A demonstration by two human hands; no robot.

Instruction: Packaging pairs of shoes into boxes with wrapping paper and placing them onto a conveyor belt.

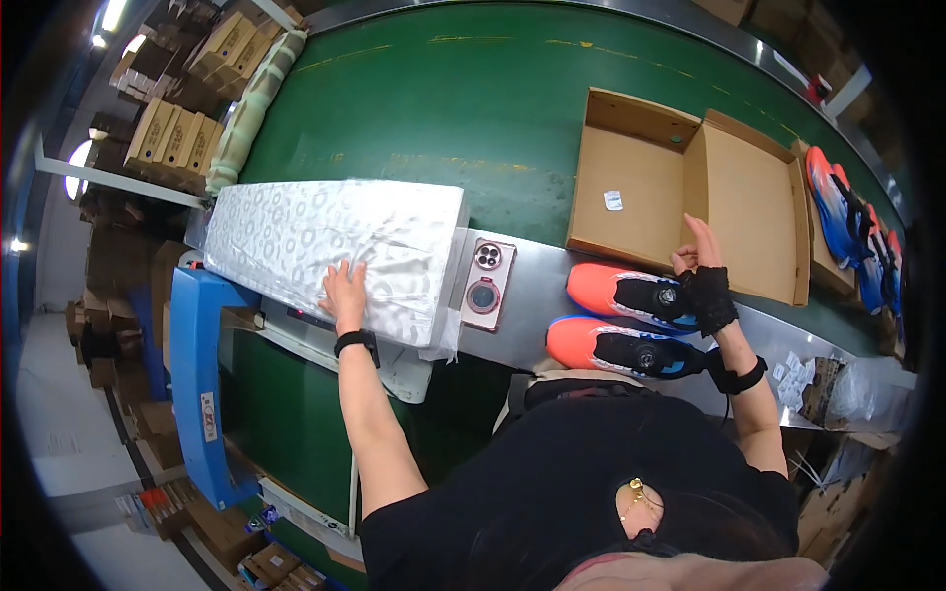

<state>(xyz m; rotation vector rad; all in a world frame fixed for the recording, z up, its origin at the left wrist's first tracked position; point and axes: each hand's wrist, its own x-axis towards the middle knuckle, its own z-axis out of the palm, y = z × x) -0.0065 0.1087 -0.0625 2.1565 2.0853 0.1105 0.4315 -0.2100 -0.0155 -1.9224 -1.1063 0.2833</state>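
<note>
My left hand [345, 294] lies with fingers spread on a stack of white wrapping paper [286, 227] printed with grey rings. My right hand [704, 281], in a black fingerless glove, is raised at the near side of an open brown cardboard shoebox [631, 187]. Its fingers point up and nothing shows in them. Just below that hand, two sports shoes lie side by side on the metal edge: an upper shoe [597, 286] and a lower shoe [581, 343], both orange-red with black and blue. My right wrist partly hides their right ends. A small white label sits inside the box.
A phone [489, 284] lies between paper and shoes. More blue and orange shoes [857, 231] stand at the far right, beyond the box. A blue machine frame [197, 384] is at left. The green conveyor belt [443, 98] runs behind; clear plastic bags [852, 392] lie at right.
</note>
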